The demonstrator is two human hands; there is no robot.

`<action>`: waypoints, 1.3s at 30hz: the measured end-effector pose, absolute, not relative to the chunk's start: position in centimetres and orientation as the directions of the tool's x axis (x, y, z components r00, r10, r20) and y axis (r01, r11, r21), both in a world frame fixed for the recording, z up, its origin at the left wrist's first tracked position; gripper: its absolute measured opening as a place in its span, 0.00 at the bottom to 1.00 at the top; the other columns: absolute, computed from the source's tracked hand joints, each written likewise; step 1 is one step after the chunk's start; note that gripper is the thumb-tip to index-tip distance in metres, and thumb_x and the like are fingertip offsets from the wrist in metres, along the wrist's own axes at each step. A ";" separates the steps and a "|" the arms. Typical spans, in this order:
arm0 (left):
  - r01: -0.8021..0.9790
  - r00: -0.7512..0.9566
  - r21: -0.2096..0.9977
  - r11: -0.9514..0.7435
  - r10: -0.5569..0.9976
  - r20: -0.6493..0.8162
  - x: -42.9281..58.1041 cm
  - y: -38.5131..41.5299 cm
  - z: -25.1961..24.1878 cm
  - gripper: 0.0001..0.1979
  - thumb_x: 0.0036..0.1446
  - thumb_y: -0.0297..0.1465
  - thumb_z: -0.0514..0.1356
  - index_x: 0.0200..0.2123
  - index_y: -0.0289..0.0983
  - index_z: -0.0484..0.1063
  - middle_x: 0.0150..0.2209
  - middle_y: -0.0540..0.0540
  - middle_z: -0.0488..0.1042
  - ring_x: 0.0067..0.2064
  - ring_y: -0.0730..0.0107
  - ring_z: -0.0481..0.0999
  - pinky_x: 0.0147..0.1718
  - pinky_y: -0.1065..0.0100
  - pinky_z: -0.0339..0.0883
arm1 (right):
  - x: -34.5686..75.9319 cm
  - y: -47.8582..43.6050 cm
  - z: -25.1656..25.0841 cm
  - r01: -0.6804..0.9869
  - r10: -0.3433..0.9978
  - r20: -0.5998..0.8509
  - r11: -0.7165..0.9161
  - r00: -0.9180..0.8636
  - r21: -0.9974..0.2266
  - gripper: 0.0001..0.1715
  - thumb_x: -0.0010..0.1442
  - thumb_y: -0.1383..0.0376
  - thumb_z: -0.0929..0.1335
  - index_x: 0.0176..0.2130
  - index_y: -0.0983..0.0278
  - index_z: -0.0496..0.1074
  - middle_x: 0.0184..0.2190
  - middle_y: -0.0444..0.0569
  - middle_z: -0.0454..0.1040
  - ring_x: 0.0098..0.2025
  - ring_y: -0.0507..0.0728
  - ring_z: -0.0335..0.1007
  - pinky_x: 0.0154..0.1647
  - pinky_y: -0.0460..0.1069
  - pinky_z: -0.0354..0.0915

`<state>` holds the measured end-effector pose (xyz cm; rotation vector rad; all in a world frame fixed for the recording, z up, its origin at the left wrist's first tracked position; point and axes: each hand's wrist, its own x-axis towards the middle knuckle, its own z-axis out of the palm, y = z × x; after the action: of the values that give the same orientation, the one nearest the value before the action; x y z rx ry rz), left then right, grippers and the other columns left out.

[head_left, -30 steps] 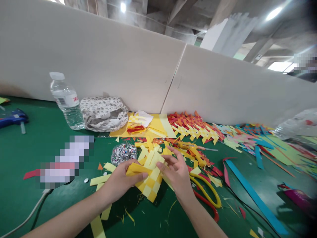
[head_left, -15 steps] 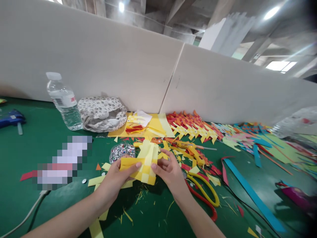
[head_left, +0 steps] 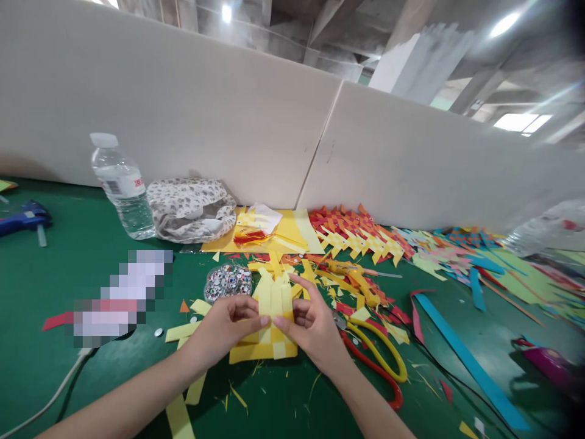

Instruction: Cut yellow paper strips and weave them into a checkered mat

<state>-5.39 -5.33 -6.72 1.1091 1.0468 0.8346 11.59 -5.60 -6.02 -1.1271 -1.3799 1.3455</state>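
Note:
A piece woven from yellow and pale yellow paper strips (head_left: 275, 305) is held between both hands over the green table. My left hand (head_left: 231, 323) pinches its left side, thumb on top near the middle. On the right side, my right hand (head_left: 313, 323) grips it with the thumb on the front and the index finger stretched along the upper edge. Both thumb tips nearly meet on the strips. Just behind my left hand lies a clear bag of small googly eyes (head_left: 227, 281). Scissors with red and yellow handles (head_left: 377, 350) lie right of my right hand.
A water bottle (head_left: 123, 189) and a patterned cloth bag (head_left: 192, 210) stand at the back left. Woven red and yellow paper fish (head_left: 356, 235) lie behind. An orange glue gun (head_left: 361, 283), a blue one (head_left: 25, 219), a blue strip (head_left: 470, 360) and paper scraps are around.
The woven piece has turned more upright and its lower edge has come down closer to the table. My left thumb has shifted right, toward my right thumb.

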 end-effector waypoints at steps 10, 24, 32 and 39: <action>0.053 0.320 0.964 0.259 0.911 -0.262 -5.0 -5.8 -6.8 0.13 0.37 0.33 0.66 0.21 0.36 0.64 0.17 0.57 0.65 0.21 0.79 0.62 0.22 0.75 0.54 | 11.8 -5.5 -6.0 -0.016 0.987 0.023 0.021 -0.158 -1.000 0.36 0.46 0.67 0.71 0.51 0.60 0.53 0.28 0.43 0.74 0.32 0.55 0.72 0.34 0.49 0.66; 0.046 0.421 0.978 0.203 0.884 -0.204 -5.3 -5.9 -7.0 0.13 0.43 0.34 0.63 0.35 0.36 0.73 0.25 0.50 0.73 0.25 0.73 0.68 0.25 0.72 0.58 | 11.4 -5.7 -5.7 0.018 0.989 0.024 0.027 -0.145 -0.999 0.35 0.45 0.67 0.72 0.51 0.60 0.56 0.28 0.43 0.70 0.30 0.52 0.68 0.32 0.47 0.63; -0.080 0.385 0.973 0.219 0.907 -0.172 -5.2 -5.7 -6.9 0.13 0.46 0.34 0.62 0.37 0.37 0.73 0.34 0.47 0.77 0.35 0.66 0.74 0.34 0.68 0.65 | 11.7 -5.7 -6.1 0.040 0.981 0.018 0.026 -0.194 -0.999 0.36 0.47 0.68 0.71 0.52 0.58 0.55 0.26 0.40 0.69 0.30 0.51 0.67 0.31 0.45 0.62; -0.090 0.341 0.982 0.165 0.932 -0.125 -5.4 -5.5 -7.1 0.14 0.45 0.34 0.62 0.37 0.38 0.74 0.36 0.46 0.77 0.40 0.61 0.74 0.40 0.63 0.64 | 11.6 -5.6 -6.2 0.061 0.978 -0.012 0.001 -0.210 -0.998 0.37 0.45 0.67 0.72 0.52 0.58 0.55 0.24 0.38 0.68 0.27 0.50 0.66 0.28 0.44 0.61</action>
<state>-5.41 -5.49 -7.14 1.1598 0.9429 0.9078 11.60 -5.59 -6.19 -1.1508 -1.4083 1.3389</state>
